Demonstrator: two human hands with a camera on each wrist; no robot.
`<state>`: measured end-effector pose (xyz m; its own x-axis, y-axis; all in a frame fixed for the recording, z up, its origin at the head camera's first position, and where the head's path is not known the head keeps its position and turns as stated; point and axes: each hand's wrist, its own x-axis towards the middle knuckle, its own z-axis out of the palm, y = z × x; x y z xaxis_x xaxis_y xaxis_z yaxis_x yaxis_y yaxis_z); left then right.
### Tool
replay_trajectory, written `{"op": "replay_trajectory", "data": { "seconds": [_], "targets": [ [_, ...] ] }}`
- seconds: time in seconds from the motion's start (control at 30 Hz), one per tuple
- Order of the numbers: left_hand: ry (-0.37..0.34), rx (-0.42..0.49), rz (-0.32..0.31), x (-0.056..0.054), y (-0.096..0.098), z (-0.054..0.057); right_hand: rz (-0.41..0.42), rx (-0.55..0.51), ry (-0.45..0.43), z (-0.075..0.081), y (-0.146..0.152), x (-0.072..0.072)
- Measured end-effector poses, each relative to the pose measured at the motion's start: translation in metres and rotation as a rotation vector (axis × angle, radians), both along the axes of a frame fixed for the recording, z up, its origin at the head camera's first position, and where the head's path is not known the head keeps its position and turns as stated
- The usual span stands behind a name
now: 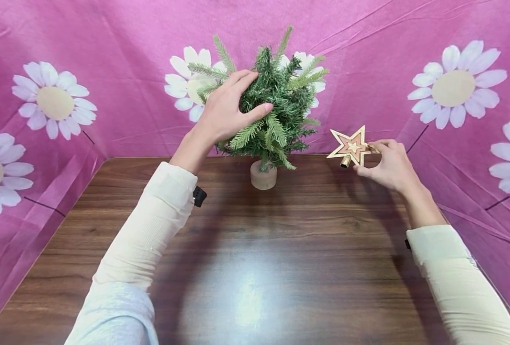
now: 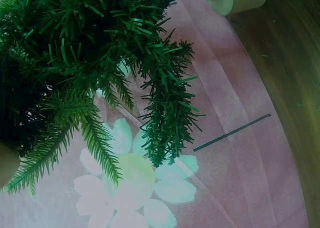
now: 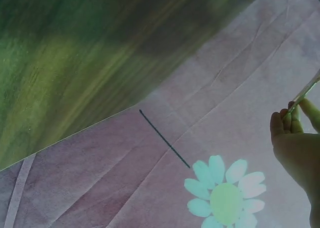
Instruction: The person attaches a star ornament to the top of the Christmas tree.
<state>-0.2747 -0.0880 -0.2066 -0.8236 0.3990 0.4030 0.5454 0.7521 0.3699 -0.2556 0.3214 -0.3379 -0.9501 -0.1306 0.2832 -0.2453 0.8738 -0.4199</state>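
Note:
A small artificial Christmas tree (image 1: pixel 280 103) stands upright on a round wooden base (image 1: pixel 263 175) at the back of the table. My left hand (image 1: pixel 229 106) rests on the upper left of its branches, thumb and fingers spread. Close up in the left wrist view are green needles (image 2: pixel 170 107). To the right of the tree, my right hand (image 1: pixel 390 163) pinches a gold star tree topper (image 1: pixel 352 146) by its right side, above the table. The topper's short tube points down toward the front. Only the star's thin edge (image 3: pixel 306 91) shows in the right wrist view, at the fingers.
The brown wood-grain table (image 1: pixel 315 268) reaches back to a pink cloth (image 1: pixel 130 57) printed with white daisies, which stands round the back and sides. A bright reflection lies on the front of the tabletop.

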Motion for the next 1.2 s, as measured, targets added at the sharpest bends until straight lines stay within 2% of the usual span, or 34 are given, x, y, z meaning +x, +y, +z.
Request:
{"op": "replay_trajectory", "data": {
  "seconds": [0.3, 0.8, 1.2],
  "targets": [
    [-0.008, 0.011, -0.002, 0.000, -0.001, 0.000, -0.037, -0.049, 0.057, 0.009, -0.008, 0.000],
    [-0.024, 0.024, -0.004, 0.000, -0.002, -0.001, -0.088, -0.125, 0.150, 0.046, -0.042, 0.010],
    [-0.024, 0.023, -0.002, -0.001, -0.002, 0.000, -0.075, -0.192, 0.331, 0.077, -0.062, 0.011]
  ]
}}
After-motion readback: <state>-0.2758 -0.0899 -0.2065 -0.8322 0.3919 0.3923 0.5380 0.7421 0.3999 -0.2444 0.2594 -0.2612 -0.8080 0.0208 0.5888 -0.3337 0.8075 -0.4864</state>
